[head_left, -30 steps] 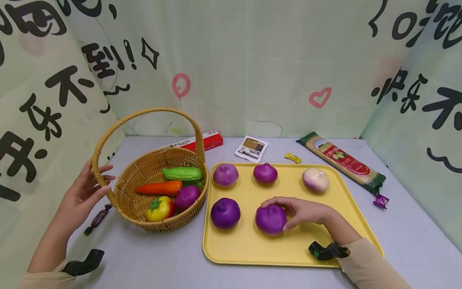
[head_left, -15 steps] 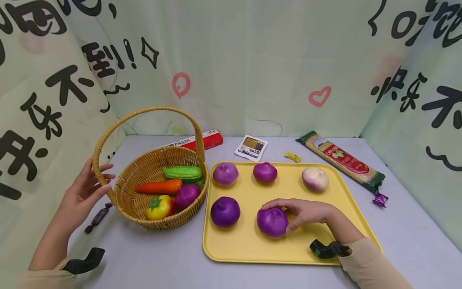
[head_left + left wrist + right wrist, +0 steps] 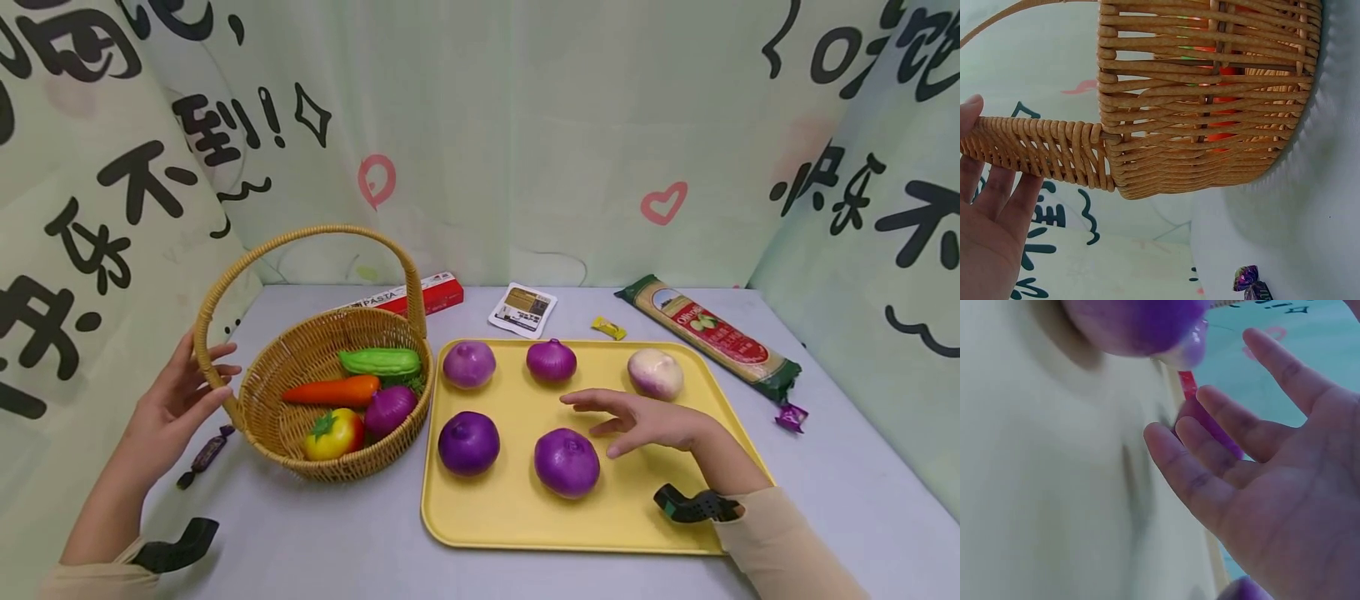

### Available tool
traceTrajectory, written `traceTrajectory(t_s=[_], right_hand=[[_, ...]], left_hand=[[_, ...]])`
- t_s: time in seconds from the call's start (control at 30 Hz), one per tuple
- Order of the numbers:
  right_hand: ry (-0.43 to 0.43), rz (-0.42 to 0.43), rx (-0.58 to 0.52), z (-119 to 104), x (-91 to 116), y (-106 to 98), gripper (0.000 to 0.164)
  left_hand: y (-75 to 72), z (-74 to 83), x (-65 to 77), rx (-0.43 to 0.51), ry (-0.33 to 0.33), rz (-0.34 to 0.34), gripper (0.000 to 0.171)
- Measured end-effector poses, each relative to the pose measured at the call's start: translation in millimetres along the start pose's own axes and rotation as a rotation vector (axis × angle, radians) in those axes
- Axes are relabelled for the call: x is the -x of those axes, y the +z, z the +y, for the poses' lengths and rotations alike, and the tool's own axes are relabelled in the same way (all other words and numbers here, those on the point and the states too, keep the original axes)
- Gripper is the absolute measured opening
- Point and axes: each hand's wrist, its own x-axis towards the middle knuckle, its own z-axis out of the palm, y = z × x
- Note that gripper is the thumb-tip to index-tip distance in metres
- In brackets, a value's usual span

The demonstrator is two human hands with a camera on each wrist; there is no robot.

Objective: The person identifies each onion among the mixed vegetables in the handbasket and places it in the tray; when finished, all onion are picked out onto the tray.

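My left hand (image 3: 176, 400) holds the side of the wicker basket's handle (image 3: 212, 308), thumb on one face and fingers behind it, as the left wrist view shows. In the basket (image 3: 258, 417) lie a green bitter melon (image 3: 380, 361), an orange carrot (image 3: 330, 390), a red-yellow tomato-like piece (image 3: 333, 433) and a purple onion (image 3: 390, 410). My right hand (image 3: 648, 421), fingers spread and holding nothing, hovers over the yellow tray (image 3: 510, 529). Just left of its fingertips sits a large purple onion (image 3: 567, 463); in the right wrist view a purple onion (image 3: 1141, 325) shows beyond the fingers.
Other onions on the tray: dark purple (image 3: 468, 443), paler (image 3: 468, 364), small (image 3: 551, 360) and white-purple (image 3: 656, 373). Behind stand a red pasta box (image 3: 442, 293), a white packet (image 3: 522, 309), a yellow candy (image 3: 609, 327) and a long pasta bag (image 3: 712, 333). A dark wrapped candy (image 3: 206, 454) lies left.
My right hand has let go of the large purple onion and moved up and right off it. The onion sits slightly right of where it was. My left hand stays on the handle.
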Motion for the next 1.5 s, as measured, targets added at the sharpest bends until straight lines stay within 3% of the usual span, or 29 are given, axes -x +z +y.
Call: traceTrajectory(t_s=[0.27,0.43,0.57,1.03,1.3,1.5], right_hand=[[0.05,0.135,0.14,-18,1,-16,0.062],[0.103,0.187,0.216,-27,-2,-20,0.053],[0.098,0.209,0.244,-31,-4,-22,0.051],[0.065,0.205,0.268,-38,-9,-24,0.051],[0.046,0.18,0.27,-54,-21,-23,0.052],[0.102,0.168,0.214,-70,-35,-19,0.051]], left_hand=[[-0.8,-1.4,0.4,0.011,0.016,0.004,0.088],[-1.0,-1.2,0.8,0.003,0.003,0.003,0.088],[-0.7,-0.9,1.0,-0.002,0.002,0.001,0.088],[-0.4,1.3,0.1,-0.007,-0.001,0.006,0.087],[0.0,-0.4,0.0,-0.007,-0.017,0.001,0.087],[0.0,-0.6,-0.5,-0.001,-0.007,-0.001,0.087]])
